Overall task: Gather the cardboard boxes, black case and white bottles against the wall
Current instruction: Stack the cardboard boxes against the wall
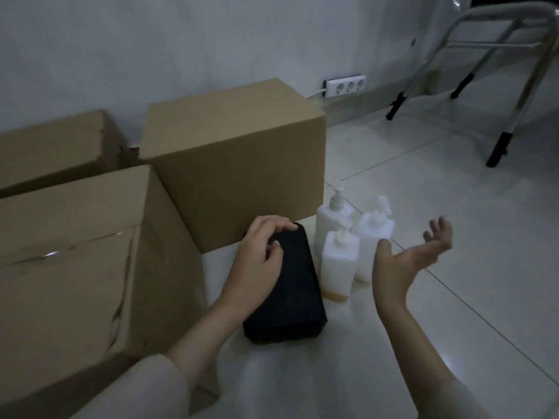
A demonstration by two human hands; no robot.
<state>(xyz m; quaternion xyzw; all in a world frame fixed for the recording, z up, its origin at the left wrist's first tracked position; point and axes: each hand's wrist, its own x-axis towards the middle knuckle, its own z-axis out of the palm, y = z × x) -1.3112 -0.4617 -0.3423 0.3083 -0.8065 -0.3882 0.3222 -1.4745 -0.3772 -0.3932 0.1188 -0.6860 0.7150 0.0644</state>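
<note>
Three cardboard boxes stand on the floor: one (239, 158) against the wall, one (54, 149) at the far left, and a big dented one (75, 261) nearest me. A black case (290, 297) lies on the tiles in front of them. My left hand (260, 261) rests on the case's far end, fingers curled over its top. Right of the case stand three white pump bottles (338, 264), close together; the nearest holds a little amber liquid. My right hand (405, 261) hovers just right of the bottles, palm up, fingers spread, holding nothing.
A white power strip (344, 85) sits at the foot of the wall. A metal frame with black-tipped legs (496, 95) stands at the right back. Pale glossy floor tiles (453, 192) stretch to the right.
</note>
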